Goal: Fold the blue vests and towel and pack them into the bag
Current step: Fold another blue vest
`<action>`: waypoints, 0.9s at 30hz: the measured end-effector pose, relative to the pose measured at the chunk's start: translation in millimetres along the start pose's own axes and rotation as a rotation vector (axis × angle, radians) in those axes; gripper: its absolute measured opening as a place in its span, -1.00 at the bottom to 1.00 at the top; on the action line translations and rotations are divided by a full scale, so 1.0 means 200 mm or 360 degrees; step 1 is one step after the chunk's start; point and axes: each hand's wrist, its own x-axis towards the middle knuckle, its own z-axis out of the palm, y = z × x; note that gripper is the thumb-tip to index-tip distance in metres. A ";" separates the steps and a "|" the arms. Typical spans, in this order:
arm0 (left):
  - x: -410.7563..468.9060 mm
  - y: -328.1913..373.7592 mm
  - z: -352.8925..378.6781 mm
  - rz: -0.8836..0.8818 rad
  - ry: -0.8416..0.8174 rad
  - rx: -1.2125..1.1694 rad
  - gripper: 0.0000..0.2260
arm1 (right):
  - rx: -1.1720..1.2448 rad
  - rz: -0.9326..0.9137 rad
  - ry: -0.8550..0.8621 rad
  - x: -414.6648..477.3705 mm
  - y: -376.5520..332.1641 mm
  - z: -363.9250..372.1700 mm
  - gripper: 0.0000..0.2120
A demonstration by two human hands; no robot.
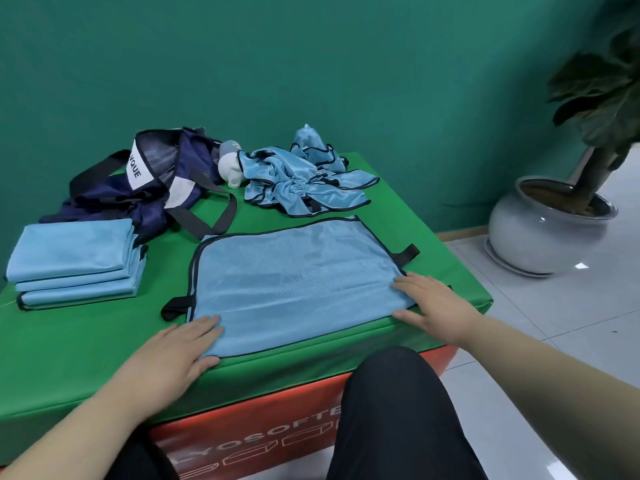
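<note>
While both hands lie flat with fingers straight, gripping nothing, they press on the spread light-blue mesh vest with dark piping [298,278]: the left hand [180,351] on its near left corner, the right hand [433,306] on its right edge. The vest lies smoothed out on the green padded surface [69,368], its near hem right along the front edge.

That position is the first risk. The mesh looks slick, so a sweep toward the body could drag the hem over the edge and undo the smoothing. If the 2 hands lift unevenly for the fold, the halves would probably land askew, and the short black straps at the left and right sides could poke out of the packet.

To the left sits a stack of folded light-blue pieces [72,261] (which of them is the towel I cannot tell); a careless elbow could knock it askew. A crumpled heap of shiny blue vests [298,178] waits at the back, tangled enough that pulling 1 may drag others. The dark navy fabric bag [152,181] lies slumped behind the stack, so packing may snag at its collapsed mouth.
</note>
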 end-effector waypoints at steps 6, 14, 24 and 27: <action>0.03 -0.10 -0.03 -0.0054 0.0049 -0.0366 -0.63 | 0.0219 -0.0004 0.0163 0.02 0.03 -0.01 -0.41; 0.00 -0.11 -0.06 -0.0275 0.0125 -0.0802 -0.58 | 0.0151 -0.0083 0.0474 0.04 0.08 0.01 -0.70; -0.03 -0.12 0.01 -0.0162 0.0133 -0.0695 -0.47 | -0.0170 -0.0452 0.0548 0.02 0.12 -0.02 -0.59; -0.07 -0.10 0.05 -0.0164 0.0329 -0.0620 -0.67 | -0.0031 -0.0386 0.0496 0.01 0.10 -0.02 -0.61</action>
